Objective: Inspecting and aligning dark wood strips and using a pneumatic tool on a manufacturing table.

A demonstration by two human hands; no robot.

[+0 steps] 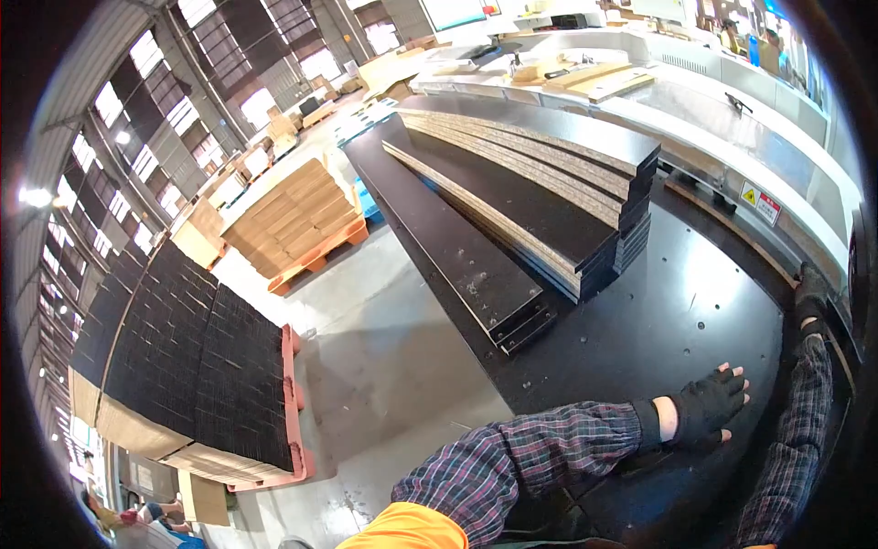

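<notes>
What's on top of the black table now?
Stacked boards lie on the table, and the gloved left hand rests there, fingers spread. Whatever is directly beneath the boards or palm is covered.

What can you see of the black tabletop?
The black tabletop looks flat and smooth, with bright glare and small round dark dots scattered across it. It lies beside the pale machine. Stacked dark boards rest on its far side; the left hand, spread palm-down, appears to touch it. Its material is unclear.
</notes>
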